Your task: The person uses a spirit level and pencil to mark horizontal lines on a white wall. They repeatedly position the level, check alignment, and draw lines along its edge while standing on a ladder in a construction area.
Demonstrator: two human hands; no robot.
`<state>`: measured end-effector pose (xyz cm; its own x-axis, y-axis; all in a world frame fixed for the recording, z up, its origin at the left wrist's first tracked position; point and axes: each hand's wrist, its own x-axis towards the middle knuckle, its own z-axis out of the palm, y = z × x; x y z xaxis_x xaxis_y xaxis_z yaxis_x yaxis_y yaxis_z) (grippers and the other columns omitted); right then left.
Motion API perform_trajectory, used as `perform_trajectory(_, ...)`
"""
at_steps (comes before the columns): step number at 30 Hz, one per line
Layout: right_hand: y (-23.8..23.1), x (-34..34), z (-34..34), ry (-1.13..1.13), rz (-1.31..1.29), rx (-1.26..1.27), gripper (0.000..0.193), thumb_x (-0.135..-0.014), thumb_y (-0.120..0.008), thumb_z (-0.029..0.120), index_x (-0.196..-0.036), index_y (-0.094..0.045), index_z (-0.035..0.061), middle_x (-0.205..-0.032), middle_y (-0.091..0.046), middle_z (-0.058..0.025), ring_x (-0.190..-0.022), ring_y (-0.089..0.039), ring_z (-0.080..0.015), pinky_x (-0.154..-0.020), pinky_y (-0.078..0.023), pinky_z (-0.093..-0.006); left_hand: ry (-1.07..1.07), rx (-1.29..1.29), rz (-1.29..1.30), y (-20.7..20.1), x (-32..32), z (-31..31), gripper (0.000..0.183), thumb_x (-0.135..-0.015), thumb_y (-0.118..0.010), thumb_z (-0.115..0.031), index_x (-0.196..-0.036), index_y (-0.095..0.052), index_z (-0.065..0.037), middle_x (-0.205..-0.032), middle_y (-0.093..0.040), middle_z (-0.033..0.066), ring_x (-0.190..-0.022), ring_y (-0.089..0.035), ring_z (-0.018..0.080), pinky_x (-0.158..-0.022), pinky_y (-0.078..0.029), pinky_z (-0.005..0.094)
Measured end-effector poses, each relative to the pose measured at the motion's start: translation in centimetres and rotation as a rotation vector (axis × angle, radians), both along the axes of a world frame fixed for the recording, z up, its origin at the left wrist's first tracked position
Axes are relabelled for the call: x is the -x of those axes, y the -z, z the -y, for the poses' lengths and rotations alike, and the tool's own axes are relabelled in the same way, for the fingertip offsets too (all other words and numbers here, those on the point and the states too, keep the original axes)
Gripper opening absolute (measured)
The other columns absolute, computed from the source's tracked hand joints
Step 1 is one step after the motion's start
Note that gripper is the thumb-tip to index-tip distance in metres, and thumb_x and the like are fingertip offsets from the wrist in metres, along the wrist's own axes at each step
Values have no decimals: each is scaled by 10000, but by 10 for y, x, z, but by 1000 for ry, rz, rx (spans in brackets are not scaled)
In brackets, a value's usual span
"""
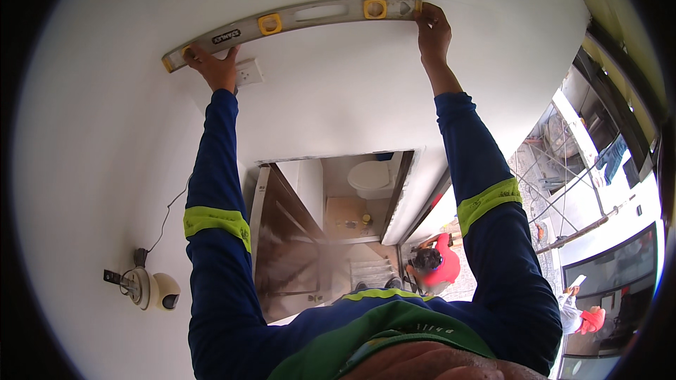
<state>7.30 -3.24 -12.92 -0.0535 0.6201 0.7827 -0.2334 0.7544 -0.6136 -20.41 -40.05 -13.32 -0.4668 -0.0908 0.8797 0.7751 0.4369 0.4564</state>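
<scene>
A long grey spirit level (317, 15) with yellow vial rings and yellow end caps lies against the white wall, its right end a little higher in the picture than its left. My left hand (215, 69) grips it from below near the left end, thumb apart from the fingers. At the other end, my right hand (434, 32) pinches the yellow cap between thumb and fingers. A white wall socket (249, 72) sits just below the level, beside my left hand.
A white camera-like device (151, 290) hangs by a wire at left. Below are a brown door (292, 239), a doorway with a toilet (371, 176), and a person in red (443, 267). Scaffolding (563, 190) and another person in a red cap (591, 319) are at right.
</scene>
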Motion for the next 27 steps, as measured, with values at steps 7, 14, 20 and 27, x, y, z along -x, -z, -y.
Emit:
perform_trajectory(7, 2, -1, -3, -1, 7, -13, 242, -914, -760, 128, -1142, -720, 57, -999, -749, -43, -922, -677, -144, -876, -526, -320, -35, 13, -8, -1, -2, -1, 1237, -725, -951, -253, -1581, -115, 61, -1541, -118, 356, -1422, -308, 503, -1168, -409, 505)
perform_trajectory(14, -1, -2, 0, 8, 10, -2, 221, -915, -765, 138, -1114, -720, 54, -967, -749, -33, -901, -677, -144, -864, -530, -320, -11, -3, 17, -2, -4, 0, 1246, -730, -949, -262, -1587, -102, 56, -1557, -94, 359, -1441, -289, 505, -1173, -409, 492)
perform_trajectory(20, 6, 5, -17, 42, -20, -109, 202, -926, -772, 164, -1098, -716, 73, -966, -742, -35, -898, -680, -136, -826, -545, -323, -39, 39, -8, 9, 11, -6, 1246, -752, -924, -358, -1595, -116, 78, -1603, -21, 357, -1503, -179, 505, -1223, -325, 494)
perform_trajectory(27, 1, 1, -21, -4, 57, -89, 200, -932, -759, 177, -1100, -722, 74, -986, -733, -42, -905, -678, -154, -841, -549, -325, 64, -86, 49, 10, 3, -3, 1284, -707, -957, -313, -1611, -105, 14, -1603, -22, 372, -1490, -164, 523, -1206, -332, 497)
